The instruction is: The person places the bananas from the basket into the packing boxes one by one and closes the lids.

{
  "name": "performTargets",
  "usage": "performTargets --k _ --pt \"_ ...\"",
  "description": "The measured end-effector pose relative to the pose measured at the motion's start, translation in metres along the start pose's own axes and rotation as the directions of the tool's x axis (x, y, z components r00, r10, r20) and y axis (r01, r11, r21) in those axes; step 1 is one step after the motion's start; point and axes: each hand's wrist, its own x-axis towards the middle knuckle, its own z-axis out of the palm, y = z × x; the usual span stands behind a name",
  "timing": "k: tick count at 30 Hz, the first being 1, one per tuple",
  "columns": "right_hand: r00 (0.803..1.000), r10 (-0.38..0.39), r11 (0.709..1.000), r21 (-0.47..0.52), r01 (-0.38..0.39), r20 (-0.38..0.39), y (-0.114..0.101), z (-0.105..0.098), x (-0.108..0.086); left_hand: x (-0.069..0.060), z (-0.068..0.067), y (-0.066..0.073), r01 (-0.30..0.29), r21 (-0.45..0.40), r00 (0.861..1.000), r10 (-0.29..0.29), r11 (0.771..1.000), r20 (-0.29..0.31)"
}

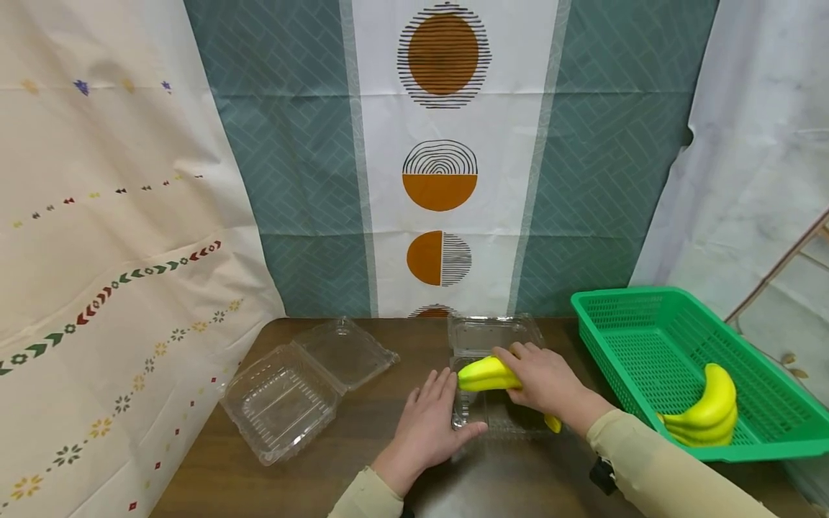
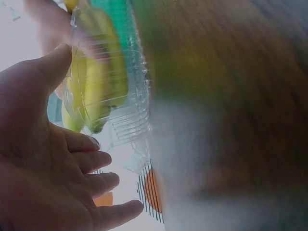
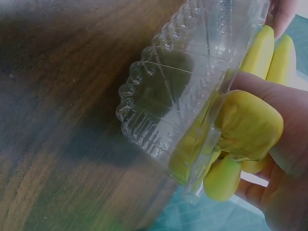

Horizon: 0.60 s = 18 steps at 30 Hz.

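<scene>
A bunch of yellow bananas (image 1: pixel 486 375) with green tips is gripped in my right hand (image 1: pixel 547 380), above a clear plastic clamshell container (image 1: pixel 508 421). In the right wrist view the bunch (image 3: pixel 248 125) lies at the container's rim, partly inside its wall (image 3: pixel 159 91). My left hand (image 1: pixel 427 424) is at the container's left side, fingers straight and thumb spread. The left wrist view shows that palm (image 2: pixel 43 163) beside the clear wall, with bananas (image 2: pixel 98 82) behind it; whether the fingers touch the plastic I cannot tell. The container's lid (image 1: pixel 495 334) stands open at the back.
A second clear clamshell (image 1: pixel 285 403) lies open on the left of the brown wooden table (image 1: pixel 382 403). At the right stands a green plastic basket (image 1: pixel 599 345) holding another banana bunch (image 1: pixel 709 410). Patterned cloths (image 1: pixel 304 165) hang behind and beside the table.
</scene>
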Motion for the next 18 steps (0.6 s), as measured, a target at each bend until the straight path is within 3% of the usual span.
performTargets --k 18 --pt "0.997 -0.080 0.996 -0.031 0.081 0.017 -0.0001 0.0053 0.0017 0.0004 -0.0001 0.0000 -0.004 -0.020 1.000 0.004 1.000 -0.001"
